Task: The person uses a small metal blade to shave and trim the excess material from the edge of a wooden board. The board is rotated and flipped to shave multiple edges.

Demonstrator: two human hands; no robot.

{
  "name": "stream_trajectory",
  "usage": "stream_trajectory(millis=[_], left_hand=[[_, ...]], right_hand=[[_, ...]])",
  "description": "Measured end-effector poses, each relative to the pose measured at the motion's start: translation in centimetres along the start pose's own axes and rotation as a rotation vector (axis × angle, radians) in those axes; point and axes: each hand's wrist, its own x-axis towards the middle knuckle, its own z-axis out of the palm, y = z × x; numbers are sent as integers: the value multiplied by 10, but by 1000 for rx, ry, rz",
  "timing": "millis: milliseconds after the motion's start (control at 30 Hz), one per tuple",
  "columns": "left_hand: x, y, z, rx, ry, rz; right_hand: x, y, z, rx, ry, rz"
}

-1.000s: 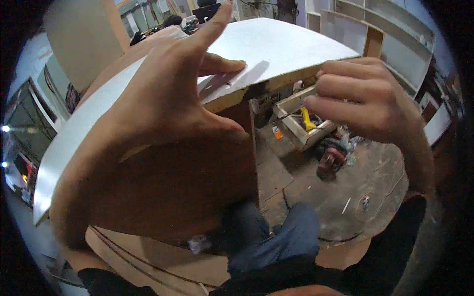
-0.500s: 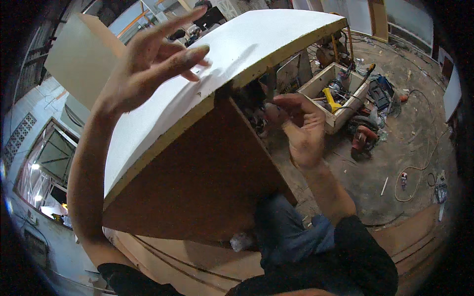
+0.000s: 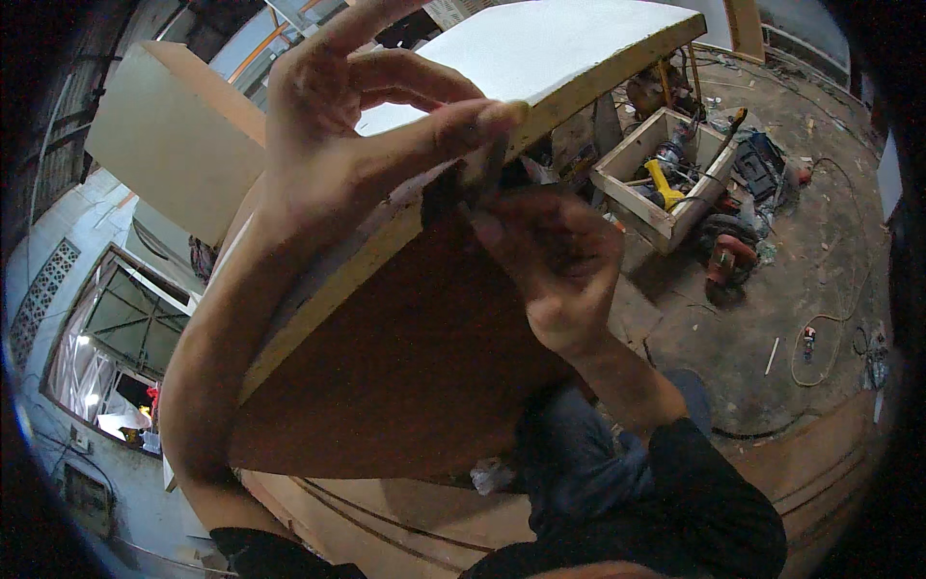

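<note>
A large panel piece with a white top face point(image 3: 550, 53), a rough yellowish edge point(image 3: 617, 82) and a dark brown side point(image 3: 386, 357) stands in front of me. Over its edge, my left hand point(image 3: 357, 135) is closed in a pinch, thumb and finger meeting near the panel's corner. My right hand point(image 3: 559, 261) comes up just below it, fingers curled and pinched, the two sets of fingertips almost meeting. Between them is a small greyish, blurred thing, too dim to name.
Right of the panel, a wooden box point(image 3: 627, 198) holds a yellow-handled tool point(image 3: 664, 183) and other tools. A red power tool point(image 3: 730, 261), a dark case point(image 3: 762, 164) and a looped cord point(image 3: 796, 362) lie on the littered floor. A tan cabinet-like box point(image 3: 174, 145) stands at left.
My left hand has moved right and down, its spread fingers now pinched. My right hand has shifted left and lower toward it. The view has also moved slightly.
</note>
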Motion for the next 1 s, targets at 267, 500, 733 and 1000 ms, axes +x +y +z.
stream_trajectory(millis=[267, 500, 733, 1000], left_hand=[[0, 10, 7, 61, 57, -68], [2, -1, 6, 70, 38, 61], [5, 0, 4, 93, -39, 121], [8, -2, 1, 91, -38, 190]], right_hand=[[1, 3, 4, -64, -18, -66], [2, 6, 3, -29, 18, -100], [7, 8, 4, 42, 32, -119], [9, 7, 5, 8, 20, -111]])
